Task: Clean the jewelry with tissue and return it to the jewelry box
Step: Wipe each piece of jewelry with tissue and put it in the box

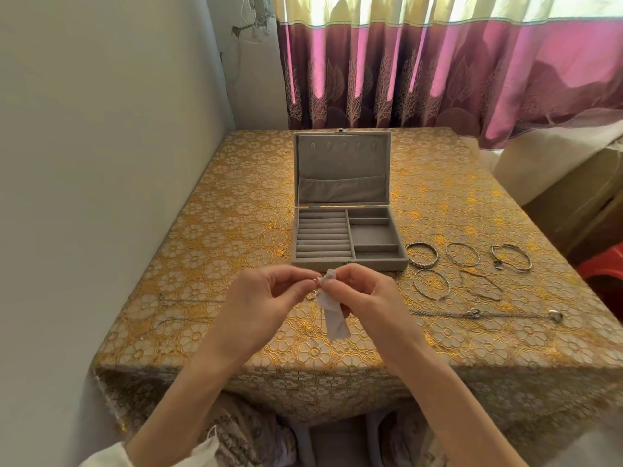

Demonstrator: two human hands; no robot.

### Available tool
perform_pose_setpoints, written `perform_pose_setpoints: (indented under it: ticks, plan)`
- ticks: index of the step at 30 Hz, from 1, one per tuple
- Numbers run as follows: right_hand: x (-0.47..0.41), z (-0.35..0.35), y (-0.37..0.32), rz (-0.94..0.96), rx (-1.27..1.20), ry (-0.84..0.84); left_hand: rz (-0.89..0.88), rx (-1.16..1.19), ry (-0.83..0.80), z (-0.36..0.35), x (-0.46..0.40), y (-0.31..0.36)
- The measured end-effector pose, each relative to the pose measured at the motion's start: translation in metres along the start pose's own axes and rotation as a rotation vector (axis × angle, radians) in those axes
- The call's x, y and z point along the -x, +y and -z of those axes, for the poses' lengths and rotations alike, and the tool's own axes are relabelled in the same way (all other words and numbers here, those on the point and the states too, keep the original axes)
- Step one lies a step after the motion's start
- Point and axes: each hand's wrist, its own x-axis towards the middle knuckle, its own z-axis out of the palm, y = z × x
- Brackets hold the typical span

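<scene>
Above the bench point(236, 230), before the open box point(347, 237), the left grip point(269, 298) pinches a ring point(316, 281) while the right grip point(364, 294) pinches tissue point(332, 315) against it.

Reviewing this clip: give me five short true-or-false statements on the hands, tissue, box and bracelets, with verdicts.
1. The jewelry box stands open. True.
2. The right hand holds a tissue. True.
3. Bangles lie left of the box. False: they lie to its right, on the tablecloth.
4. The left hand rests flat on the cloth. False: it is raised, pinching a small piece of jewelry.
5. The box compartments hold bracelets. False: they look empty.
</scene>
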Motion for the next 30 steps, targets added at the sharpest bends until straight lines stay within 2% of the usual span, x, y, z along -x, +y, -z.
perform_pose_setpoints:
  ticks: [7, 13, 19, 21, 25, 30]
  plan:
    - [0.002, 0.006, 0.002, -0.002, 0.061, -0.027, -0.080, -0.129, -0.020, -0.001, 0.000, 0.003]
    - [0.004, 0.009, 0.004, -0.031, -0.077, 0.007, -0.116, -0.181, -0.040, 0.000, 0.001, 0.006]
    - [0.004, 0.011, 0.003, -0.010, -0.039, 0.005, -0.159, -0.267, -0.057, 0.000, 0.001, 0.005]
    - [0.005, 0.012, 0.002, 0.050, 0.030, 0.003, -0.185, -0.302, -0.061, 0.000, 0.001, 0.006]
    - [0.005, 0.014, 0.009, 0.203, 0.395, 0.029, -0.201, -0.346, -0.056, 0.000, -0.001, 0.006]
    - [0.007, 0.017, 0.016, 0.158, 0.394, -0.004, -0.107, -0.284, -0.019, 0.004, -0.004, 0.006]
